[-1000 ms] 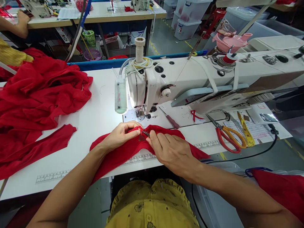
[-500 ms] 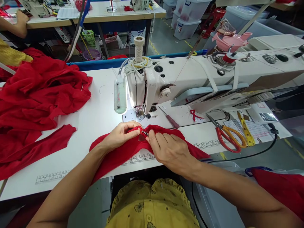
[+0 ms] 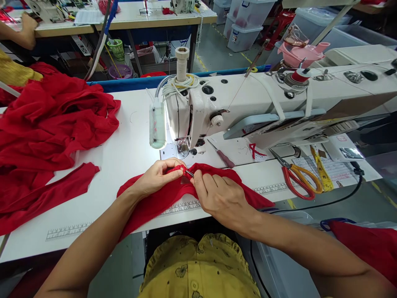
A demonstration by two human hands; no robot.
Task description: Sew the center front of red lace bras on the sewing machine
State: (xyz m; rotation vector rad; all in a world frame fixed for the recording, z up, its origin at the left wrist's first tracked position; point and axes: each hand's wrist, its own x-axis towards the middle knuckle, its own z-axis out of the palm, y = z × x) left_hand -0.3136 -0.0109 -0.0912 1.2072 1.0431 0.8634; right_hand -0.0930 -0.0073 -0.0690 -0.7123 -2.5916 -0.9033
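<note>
In front of the sewing machine (image 3: 198, 111), a strip of red fabric (image 3: 161, 205) lies over the table's front edge. My left hand (image 3: 158, 178) pinches a gathered edge of it between thumb and fingers. My right hand (image 3: 220, 194) is closed round a slim tool with a thin metal tip (image 3: 189, 173); its handle is hidden in my fist, so I cannot tell its exact kind. The tip touches the fabric right beside my left fingertips. Both hands are just below the needle area.
A heap of red fabric (image 3: 56, 120) covers the table's left side. Right of the needle lie a seam ripper-like tool (image 3: 225, 158), scissors (image 3: 297, 176) and a yellow tape measure (image 3: 322, 171). A ruler scale (image 3: 180, 208) runs along the front edge. A co-worker's arm (image 3: 18, 35) shows top left.
My right hand has shifted very slightly at the fabric with the metal-tipped tool. My left hand keeps its pinch in the same place.
</note>
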